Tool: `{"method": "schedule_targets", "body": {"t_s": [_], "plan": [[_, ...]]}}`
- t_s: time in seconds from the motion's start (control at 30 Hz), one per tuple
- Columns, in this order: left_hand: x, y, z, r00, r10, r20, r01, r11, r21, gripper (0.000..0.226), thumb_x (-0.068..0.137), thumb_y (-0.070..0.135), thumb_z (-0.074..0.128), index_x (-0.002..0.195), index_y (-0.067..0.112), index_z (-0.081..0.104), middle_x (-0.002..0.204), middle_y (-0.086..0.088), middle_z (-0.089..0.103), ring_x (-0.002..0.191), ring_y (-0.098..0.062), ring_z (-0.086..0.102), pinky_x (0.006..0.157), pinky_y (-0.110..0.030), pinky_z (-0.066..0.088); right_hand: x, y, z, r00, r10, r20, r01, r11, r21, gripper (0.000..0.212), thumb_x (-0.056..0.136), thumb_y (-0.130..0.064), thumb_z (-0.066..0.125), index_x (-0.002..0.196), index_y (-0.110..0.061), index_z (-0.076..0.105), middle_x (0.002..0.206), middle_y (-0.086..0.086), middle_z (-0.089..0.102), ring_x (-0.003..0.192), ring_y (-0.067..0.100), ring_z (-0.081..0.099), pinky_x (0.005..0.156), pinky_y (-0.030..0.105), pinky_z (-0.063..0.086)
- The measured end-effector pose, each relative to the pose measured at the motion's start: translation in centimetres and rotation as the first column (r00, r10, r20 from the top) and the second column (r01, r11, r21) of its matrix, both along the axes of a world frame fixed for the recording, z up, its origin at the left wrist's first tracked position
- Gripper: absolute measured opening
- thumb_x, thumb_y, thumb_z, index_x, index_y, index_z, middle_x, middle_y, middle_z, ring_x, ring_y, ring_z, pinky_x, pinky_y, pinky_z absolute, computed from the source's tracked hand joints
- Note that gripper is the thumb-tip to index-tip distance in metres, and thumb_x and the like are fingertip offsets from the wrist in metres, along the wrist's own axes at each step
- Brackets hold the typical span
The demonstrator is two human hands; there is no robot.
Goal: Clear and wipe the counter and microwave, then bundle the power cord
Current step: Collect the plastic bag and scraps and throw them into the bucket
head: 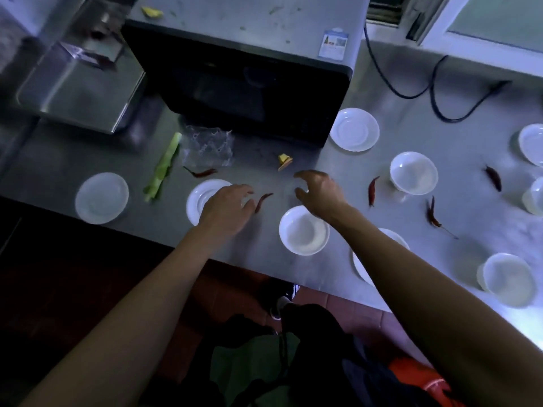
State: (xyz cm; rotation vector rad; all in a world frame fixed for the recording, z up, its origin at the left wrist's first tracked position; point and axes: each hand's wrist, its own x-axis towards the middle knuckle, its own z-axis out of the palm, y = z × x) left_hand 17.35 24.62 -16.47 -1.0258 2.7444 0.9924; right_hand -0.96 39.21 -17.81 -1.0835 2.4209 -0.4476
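Nearest us, our right forearm crosses a white saucer (393,237) at the counter's (338,268) front edge and hides most of it; a white bowl (303,230) sits just left of that arm, and a cup-like dish (507,279) stands near the right end. Our left hand (227,208) hovers open, fingers spread, over a saucer (202,195), covering its right half, with a dried red chili (262,201) just beside the fingertips. Our right hand (318,188) is open too, fingers curled like a claw, gripping nothing, above bare steel between that chili and a yellow food scrap (284,161). We count five chilies: this one, one by the plastic wrapper (202,172), and three to the right (373,189) (432,214) (494,177). Another saucer (101,198) lies far left near a green vegetable strip (163,168); a crumpled clear wrapper (207,146) lies against the microwave's (244,83) front. A bowl (413,173) stands right of centre, a saucer (354,129) touches the microwave's corner, and two more white dishes (533,143) (535,195) are cut off at the right edge. The microwave top carries green flecks and a yellow scrap (152,11). The black power cord (435,92) loops loose across the counter behind, its far end out of sight. A steel appliance (79,80) sits at left, blurred.
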Motion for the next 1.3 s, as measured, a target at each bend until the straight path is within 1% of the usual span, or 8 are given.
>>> {"method": "schedule_targets", "body": {"t_s": [0.17, 0.3, 0.47, 0.57, 0.67, 0.8, 1.0, 1.3], "plan": [[-1.4, -2.1, -1.3, 0.997, 0.030, 0.064, -0.032, 0.999, 0.026, 0.033, 0.097, 0.031, 0.054, 0.128, 0.024, 0.062, 0.128, 0.005, 0.064, 0.116, -0.016, 0.058, 0.089, -0.027, 0.043, -1.4, -3.3, -1.9, 0.996, 0.086, -0.028, -0.085, 0.996, 0.036, 0.047, 0.090, -0.020, 0.060, 0.137, -0.022, 0.055, 0.139, 0.005, 0.058, 0.116, 0.034, 0.059, 0.095, 0.044, 0.050], [-3.3, -4.3, -2.0, 0.996, 0.009, 0.088, -0.013, 0.999, 0.042, 0.032, 0.097, 0.030, 0.054, 0.127, 0.021, 0.062, 0.129, 0.003, 0.064, 0.121, -0.019, 0.055, 0.099, -0.033, 0.043, -2.3, -5.6, -3.7, 0.986, 0.154, -0.060, -0.147, 0.983, 0.107, 0.054, 0.091, -0.017, 0.062, 0.143, -0.020, 0.049, 0.153, 0.006, 0.043, 0.138, 0.031, 0.042, 0.107, 0.045, 0.041], [-4.7, -7.1, -2.8, 0.988, -0.067, 0.136, 0.062, 0.997, 0.040, 0.020, 0.093, 0.025, 0.049, 0.099, 0.014, 0.065, 0.098, -0.003, 0.070, 0.094, -0.026, 0.063, 0.082, -0.044, 0.051, -2.9, -8.3, -4.9, 0.964, 0.235, -0.123, -0.208, 0.958, 0.199, 0.056, 0.094, -0.010, 0.053, 0.147, -0.024, 0.045, 0.162, 0.005, 0.026, 0.148, 0.030, 0.024, 0.116, 0.048, 0.031], [-5.1, -9.0, -3.1, 0.984, -0.106, 0.143, 0.101, 0.994, 0.041, 0.020, 0.090, 0.022, 0.048, 0.096, 0.016, 0.066, 0.096, -0.003, 0.070, 0.091, -0.026, 0.063, 0.078, -0.044, 0.054, -2.6, -9.3, -5.0, 0.963, 0.226, -0.146, -0.189, 0.954, 0.234, 0.051, 0.093, -0.008, 0.050, 0.142, -0.022, 0.050, 0.157, 0.008, 0.034, 0.140, 0.034, 0.033, 0.110, 0.048, 0.036], [-5.2, -10.5, -3.4, 0.981, -0.153, 0.116, 0.148, 0.988, 0.048, 0.025, 0.092, 0.024, 0.046, 0.107, 0.022, 0.067, 0.108, 0.001, 0.069, 0.100, -0.022, 0.061, 0.085, -0.040, 0.052, -2.3, -9.5, -5.1, 0.968, 0.171, -0.185, -0.127, 0.966, 0.225, 0.036, 0.093, -0.007, 0.050, 0.126, -0.016, 0.059, 0.143, 0.012, 0.048, 0.126, 0.035, 0.043, 0.100, 0.046, 0.040], [-5.2, -12.4, -3.9, 0.969, -0.225, 0.098, 0.231, 0.971, -0.056, 0.024, 0.095, 0.023, 0.046, 0.110, 0.022, 0.065, 0.110, 0.002, 0.066, 0.105, -0.025, 0.055, 0.088, -0.042, 0.047, -2.0, -10.1, -5.0, 0.975, 0.074, -0.208, -0.031, 0.979, 0.200, 0.028, 0.097, -0.011, 0.049, 0.121, -0.013, 0.064, 0.127, 0.014, 0.055, 0.117, 0.034, 0.047, 0.097, 0.045, 0.042], [-4.5, -15.2, -4.9, 0.963, -0.250, 0.103, 0.265, 0.946, -0.187, 0.037, 0.091, 0.023, 0.056, 0.128, 0.020, 0.059, 0.135, 0.001, 0.056, 0.127, -0.026, 0.043, 0.097, -0.047, 0.043, -0.3, -12.1, -4.4, 0.981, -0.046, -0.186, 0.065, 0.993, 0.094, 0.025, 0.097, -0.014, 0.052, 0.118, -0.010, 0.066, 0.121, 0.014, 0.060, 0.112, 0.034, 0.052, 0.090, 0.043, 0.047], [-3.6, -19.5, -5.1, 0.966, -0.203, 0.163, 0.242, 0.930, -0.277, 0.064, 0.080, 0.030, 0.065, 0.141, 0.022, 0.046, 0.147, -0.002, 0.043, 0.134, -0.029, 0.038, 0.102, -0.050, 0.041, 2.1, -16.5, -3.9, 0.994, -0.097, -0.058, 0.096, 0.995, -0.014, 0.025, 0.095, -0.021, 0.057, 0.119, -0.018, 0.066, 0.122, 0.009, 0.062, 0.113, 0.032, 0.056, 0.086, 0.039, 0.049]]}}
